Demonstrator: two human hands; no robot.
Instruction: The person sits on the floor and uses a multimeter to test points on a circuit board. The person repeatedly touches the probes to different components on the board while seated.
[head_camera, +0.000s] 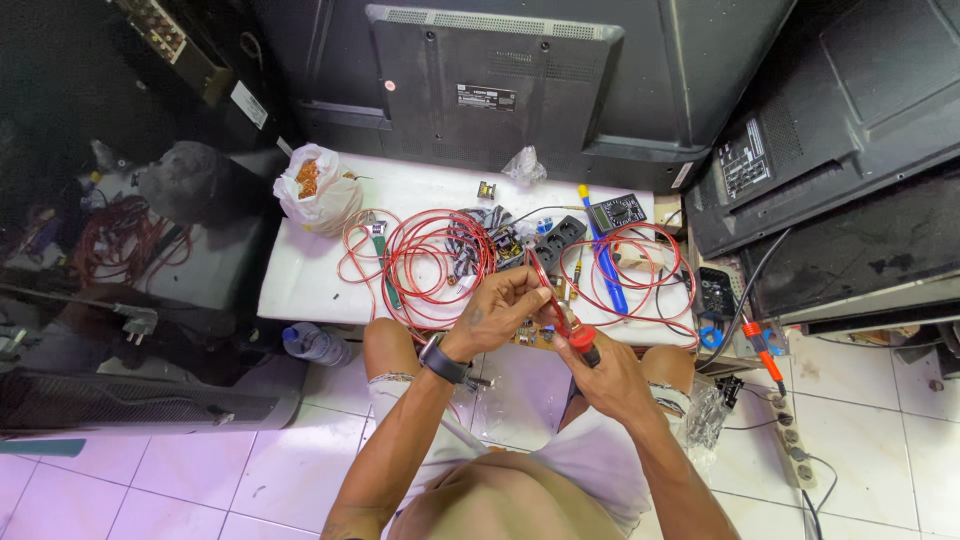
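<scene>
A red-handled tool (568, 325) is gripped by R hand (610, 378); L hand (497, 303) fingers pinched on circuit board (535, 335), by red wire coils (430, 262).

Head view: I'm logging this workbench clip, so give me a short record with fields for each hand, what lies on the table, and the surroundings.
left hand: raised over the circuit board, fingers pinching a thin red wire
right hand: gripping a red-handled tool, tip toward the board
table: white table with coils of red wire, a multimeter, a black power strip, a white bag
surroundings: black television backs behind; tiled floor
</scene>
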